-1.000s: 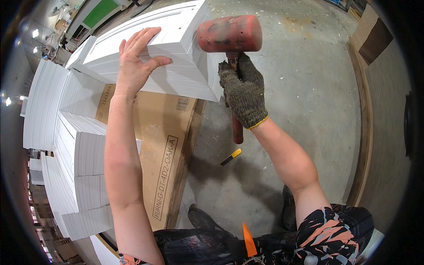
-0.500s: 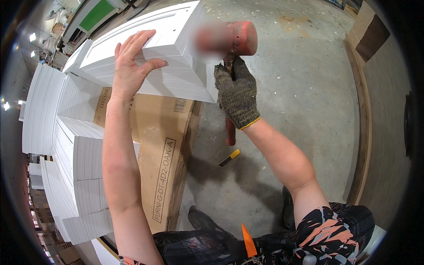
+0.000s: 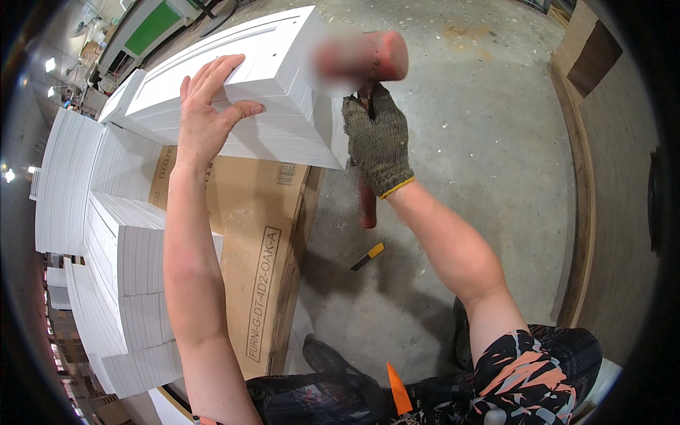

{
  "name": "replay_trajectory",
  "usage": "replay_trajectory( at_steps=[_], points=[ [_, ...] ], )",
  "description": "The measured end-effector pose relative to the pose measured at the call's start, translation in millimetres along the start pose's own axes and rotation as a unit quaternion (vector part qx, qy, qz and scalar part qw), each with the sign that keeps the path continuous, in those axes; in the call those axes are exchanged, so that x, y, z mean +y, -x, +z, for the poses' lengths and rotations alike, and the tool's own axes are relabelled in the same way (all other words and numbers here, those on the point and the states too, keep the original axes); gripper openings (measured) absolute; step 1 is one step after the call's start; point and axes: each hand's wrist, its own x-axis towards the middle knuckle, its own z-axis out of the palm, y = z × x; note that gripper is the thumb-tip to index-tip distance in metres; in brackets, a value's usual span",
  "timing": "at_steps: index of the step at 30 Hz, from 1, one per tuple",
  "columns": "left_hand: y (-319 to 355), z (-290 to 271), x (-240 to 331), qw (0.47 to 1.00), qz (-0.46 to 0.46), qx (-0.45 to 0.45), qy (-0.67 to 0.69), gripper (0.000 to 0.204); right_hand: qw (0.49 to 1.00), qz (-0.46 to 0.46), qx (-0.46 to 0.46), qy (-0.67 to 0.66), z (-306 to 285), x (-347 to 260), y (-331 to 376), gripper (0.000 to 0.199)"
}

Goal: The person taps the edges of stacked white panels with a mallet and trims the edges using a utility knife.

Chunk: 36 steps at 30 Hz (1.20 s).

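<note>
My bare left hand (image 3: 212, 106) lies on the near edge of a stack of white panels (image 3: 262, 131), fingers stretched over the top panel (image 3: 273, 46) and thumb apart along the side. In a dark knitted glove, my right hand (image 3: 379, 138) is wrapped round the handle of a red mallet (image 3: 386, 55). The mallet's head is beside the right end of the stack, and part of it is blurred. Its red handle end (image 3: 367, 205) sticks out below the glove. Whether the head touches the panels, I cannot tell.
The stack rests on a flat brown cardboard carton (image 3: 241, 191). More white panels (image 3: 134, 248) are piled at the left. A yellow and black utility knife (image 3: 368, 256) lies on the concrete floor (image 3: 482, 142). A wood-edged board (image 3: 616, 177) stands at the right, and a green-sided machine (image 3: 152, 28) at the far left.
The mallet and my right hand have shifted slightly up and left, closer to the stack's end. My left hand stays in place on the panels.
</note>
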Motion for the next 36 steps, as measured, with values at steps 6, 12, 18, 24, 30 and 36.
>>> replay_trajectory(
  at_steps=[6, 12, 18, 24, 30, 36],
  points=[
    [0, 3, -4, 1.0, 0.013, 0.002, 0.005, 0.069, 1.0, 0.006, 0.015, -0.015, 1, 5, -10, 0.032],
    [0, 2, -4, 1.0, 0.006, 0.001, -0.003, 0.068, 0.995, -0.085, 0.034, 0.042, 0, -2, 43, 0.029],
    [0, -3, -12, 1.0, 0.02, -0.009, 0.0, 0.068, 0.915, -0.354, -0.052, 0.187, -6, -7, 71, 0.041],
    [-3, -11, -11, 0.998, 0.031, -0.041, 0.023, 0.066, 0.875, -0.399, -0.074, 0.263, 7, -16, 68, 0.051],
    [-2, -9, -12, 0.999, -0.009, -0.036, 0.038, 0.068, 0.866, -0.388, -0.05, 0.312, 20, -21, 60, 0.048],
    [-3, -9, -11, 0.998, -0.01, -0.037, 0.043, 0.069, 0.867, -0.383, -0.052, 0.315, 20, -24, 61, 0.042]
  ],
)
